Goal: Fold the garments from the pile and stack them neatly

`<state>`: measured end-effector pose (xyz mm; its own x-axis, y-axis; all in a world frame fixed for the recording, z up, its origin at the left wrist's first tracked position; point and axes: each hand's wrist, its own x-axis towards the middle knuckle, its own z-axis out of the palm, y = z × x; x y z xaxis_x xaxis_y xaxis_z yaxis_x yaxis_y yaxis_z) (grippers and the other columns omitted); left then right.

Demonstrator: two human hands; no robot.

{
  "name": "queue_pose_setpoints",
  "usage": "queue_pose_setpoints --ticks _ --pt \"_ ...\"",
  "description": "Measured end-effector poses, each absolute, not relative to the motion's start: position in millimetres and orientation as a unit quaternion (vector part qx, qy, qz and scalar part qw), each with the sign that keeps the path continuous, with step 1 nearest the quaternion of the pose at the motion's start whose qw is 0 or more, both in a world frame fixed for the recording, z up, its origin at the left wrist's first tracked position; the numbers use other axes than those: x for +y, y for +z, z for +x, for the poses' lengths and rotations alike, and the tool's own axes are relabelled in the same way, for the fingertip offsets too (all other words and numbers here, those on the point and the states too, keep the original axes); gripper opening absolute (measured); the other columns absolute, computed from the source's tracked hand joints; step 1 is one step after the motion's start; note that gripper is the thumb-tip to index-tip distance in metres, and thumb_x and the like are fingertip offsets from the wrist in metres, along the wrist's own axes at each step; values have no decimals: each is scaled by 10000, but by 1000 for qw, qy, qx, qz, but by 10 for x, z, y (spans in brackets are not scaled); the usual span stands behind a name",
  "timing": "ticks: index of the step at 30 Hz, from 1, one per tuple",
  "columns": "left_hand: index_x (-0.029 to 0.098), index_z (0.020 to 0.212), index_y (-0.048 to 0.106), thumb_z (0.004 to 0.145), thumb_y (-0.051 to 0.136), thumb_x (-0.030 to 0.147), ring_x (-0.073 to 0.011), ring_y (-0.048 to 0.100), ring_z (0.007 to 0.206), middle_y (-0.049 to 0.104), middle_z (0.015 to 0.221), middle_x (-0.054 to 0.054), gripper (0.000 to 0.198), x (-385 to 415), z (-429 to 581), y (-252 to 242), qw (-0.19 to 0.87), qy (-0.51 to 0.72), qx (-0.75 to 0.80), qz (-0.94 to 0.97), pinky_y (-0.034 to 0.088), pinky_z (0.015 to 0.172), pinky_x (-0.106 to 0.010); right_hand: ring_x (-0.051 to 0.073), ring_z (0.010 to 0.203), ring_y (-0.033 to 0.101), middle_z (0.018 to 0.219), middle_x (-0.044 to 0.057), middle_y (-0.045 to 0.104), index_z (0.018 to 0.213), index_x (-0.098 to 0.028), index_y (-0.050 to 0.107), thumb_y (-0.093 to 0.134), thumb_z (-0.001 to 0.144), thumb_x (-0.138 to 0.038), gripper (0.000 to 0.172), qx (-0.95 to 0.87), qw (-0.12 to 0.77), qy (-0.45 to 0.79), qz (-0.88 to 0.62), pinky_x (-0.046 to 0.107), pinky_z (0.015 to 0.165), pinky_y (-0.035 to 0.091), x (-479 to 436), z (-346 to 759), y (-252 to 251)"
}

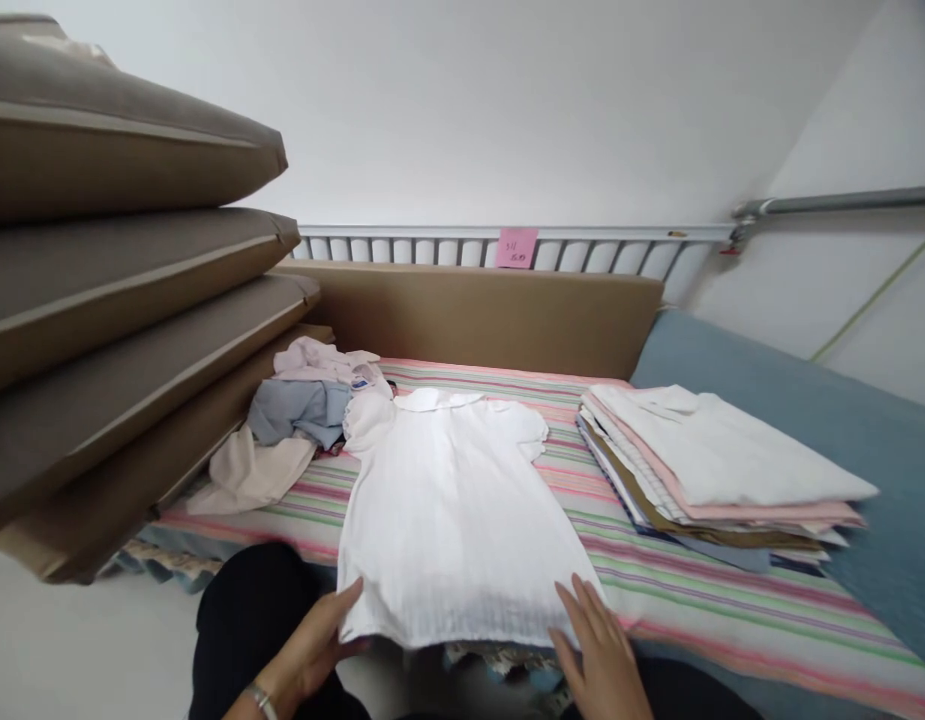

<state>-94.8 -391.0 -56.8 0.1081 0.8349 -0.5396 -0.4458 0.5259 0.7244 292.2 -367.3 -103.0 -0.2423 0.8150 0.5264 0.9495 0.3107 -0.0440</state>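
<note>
A white short-sleeved top (451, 500) lies spread flat, collar away from me, on a striped sheet (702, 590). My left hand (316, 640) touches its lower left hem corner with fingers stretched out. My right hand (601, 650) lies flat on the lower right hem corner, fingers extended. Neither hand holds anything.
A stack of folded clothes (721, 470) sits right of the top. A loose heap of unfolded garments (301, 420) lies to the left. Several brown cushions (117, 300) are stacked at far left, another stands along the back. A blue mattress (822, 420) lies at right.
</note>
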Motion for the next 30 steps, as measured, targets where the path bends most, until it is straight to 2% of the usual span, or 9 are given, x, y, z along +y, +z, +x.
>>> queue_pose_setpoints --ticks 6,10,12,15,19,23,26,28,30 --pt "67 1054 558 828 576 329 -225 678 849 700 915 -114 347 -3588 -798 -14 767 503 385 104 546 804 -363 269 1359 231 1493 52 247 1401 -279 279 522 798 -361 655 -855 194 -57 -477 470 1069 284 -3896 2234 -837" --pt "25 1120 490 864 507 308 -234 666 912 677 979 -156 382 -3288 -609 200 777 530 324 101 539 825 -336 249 1238 443 1310 65 528 1219 -248 546 421 866 -353 389 -819 226 39 -526 470 1045 317 -3555 2048 -705" --pt "11 1127 474 870 487 304 -231 671 887 672 976 -162 390 -3180 -557 259 776 535 319 100 541 811 -325 244 1110 549 1147 90 640 1064 -206 645 379 876 -383 371 -798 246 113 -538 432 988 382 -3379 2069 -599" --pt "30 1097 494 867 484 291 -228 676 855 674 963 -155 349 -3067 -532 306 764 551 320 102 540 808 -341 230 921 611 948 100 690 899 -175 683 388 847 -425 390 -764 264 221 -546 351 841 459 -3224 2123 -403" --pt "79 1042 547 855 500 312 -227 663 896 661 1035 -150 303 -3002 -510 298 730 567 353 147 532 794 -329 215 770 609 775 66 677 741 -188 665 421 797 -434 351 -724 270 268 -575 317 723 457 -3132 2126 -281" --pt "156 1065 574 803 558 319 -220 639 927 651 1088 -116 309 -3079 -402 186 591 544 485 345 490 843 -372 220 744 614 738 58 675 715 -193 663 453 761 -410 306 -709 281 273 -587 325 705 466 -3030 2121 -304" --pt "185 1034 619 755 585 218 -229 556 1070 641 1109 -93 284 -3195 -268 78 408 453 527 591 394 974 -409 221 854 622 910 81 685 926 -188 663 435 778 -386 337 -687 318 267 -597 340 783 475 -3061 2112 -217" --pt "223 1102 602 736 570 136 -234 462 1185 593 1203 -68 377 -3252 -169 39 294 367 507 722 323 1035 -427 225 978 590 1036 97 654 1020 -190 635 430 802 -383 356 -681 373 249 -579 356 878 444 -3197 2074 -122" --pt "261 1206 533 737 540 81 -250 342 1284 491 1336 -49 502 -3267 -66 44 211 275 476 808 275 1060 -458 224 1005 574 1045 93 644 1000 -205 641 449 814 -386 322 -677 417 262 -548 354 911 425 -3409 2007 -84"
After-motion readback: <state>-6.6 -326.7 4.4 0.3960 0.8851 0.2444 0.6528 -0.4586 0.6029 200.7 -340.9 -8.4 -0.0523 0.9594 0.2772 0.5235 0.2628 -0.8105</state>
